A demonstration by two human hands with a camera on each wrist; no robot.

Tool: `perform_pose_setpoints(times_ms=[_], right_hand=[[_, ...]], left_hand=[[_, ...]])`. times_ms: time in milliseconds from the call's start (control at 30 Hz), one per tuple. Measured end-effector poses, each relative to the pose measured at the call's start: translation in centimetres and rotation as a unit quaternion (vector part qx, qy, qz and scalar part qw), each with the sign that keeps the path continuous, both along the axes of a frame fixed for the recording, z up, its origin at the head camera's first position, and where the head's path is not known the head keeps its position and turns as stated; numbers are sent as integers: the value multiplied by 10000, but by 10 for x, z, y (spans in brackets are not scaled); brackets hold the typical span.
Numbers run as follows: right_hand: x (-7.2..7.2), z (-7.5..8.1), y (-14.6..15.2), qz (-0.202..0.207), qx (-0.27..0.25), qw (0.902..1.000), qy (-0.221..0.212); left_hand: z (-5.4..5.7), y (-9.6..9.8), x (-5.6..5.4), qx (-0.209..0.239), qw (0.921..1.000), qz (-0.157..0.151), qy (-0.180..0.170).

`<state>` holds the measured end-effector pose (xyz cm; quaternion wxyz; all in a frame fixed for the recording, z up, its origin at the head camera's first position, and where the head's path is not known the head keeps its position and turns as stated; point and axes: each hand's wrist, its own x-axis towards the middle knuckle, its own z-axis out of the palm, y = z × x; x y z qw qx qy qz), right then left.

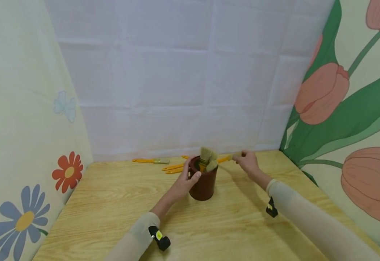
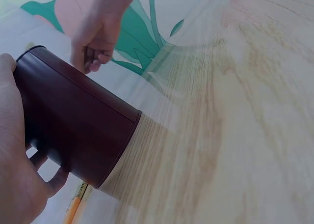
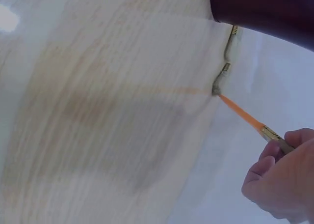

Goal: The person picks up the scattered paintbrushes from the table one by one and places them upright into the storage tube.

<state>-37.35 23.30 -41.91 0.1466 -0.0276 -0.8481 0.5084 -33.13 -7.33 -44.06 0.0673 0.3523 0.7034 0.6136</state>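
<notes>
A dark brown cylindrical brush holder (image 1: 203, 187) stands upright on the table. Several paintbrushes (image 1: 205, 155) poke out of its top, bristles up. My left hand (image 1: 180, 185) holds the holder from its left side, thumb near the rim; the left wrist view shows fingers around the brown wall (image 2: 78, 116). To the right of the holder, my right hand (image 1: 249, 164) pinches another paintbrush (image 3: 248, 117) at its bristle end. The orange handle of that brush points left toward the holder, raised over the table in the right wrist view.
One paintbrush (image 1: 146, 160) with an orange handle lies at the back left of the wooden table (image 1: 118, 210). More orange handles (image 1: 174, 169) show behind the holder, partly hidden by it and my left hand. A white cloth (image 1: 173, 79) hangs along the back edge.
</notes>
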Motion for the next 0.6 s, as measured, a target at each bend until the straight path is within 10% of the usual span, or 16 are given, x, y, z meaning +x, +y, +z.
perform_pose_setpoints(times_ms=[600], right_hand=[[29, 85, 5, 566, -67, 9875, 1467]], left_hand=[[-17, 1, -15, -112, 9999, 54, -1]])
